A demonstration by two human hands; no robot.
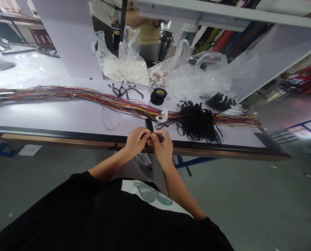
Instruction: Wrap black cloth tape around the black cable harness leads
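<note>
My left hand [136, 141] and my right hand [162, 145] meet at the table's front edge, fingertips pinched together. Both grip a small dark piece [160, 138], mostly covered by the fingers, so its kind is unclear. A flat black strip [149, 124] lies just beyond the fingertips; whether it joins what they hold cannot be made out. Behind it, a long bundle of coloured wires [129, 107] runs along the table. A white curled piece [162, 116] rests on the bundle. To the right is a heap of short black cables [197, 122].
Black tape rolls [158, 96] stand behind the wires, beside several loose black cables [124, 91]. Clear plastic bags of white parts [126, 71] line the back of the white table [40, 116]. Another person [146, 35] is beyond. A shelf [223, 17] overhangs the back right.
</note>
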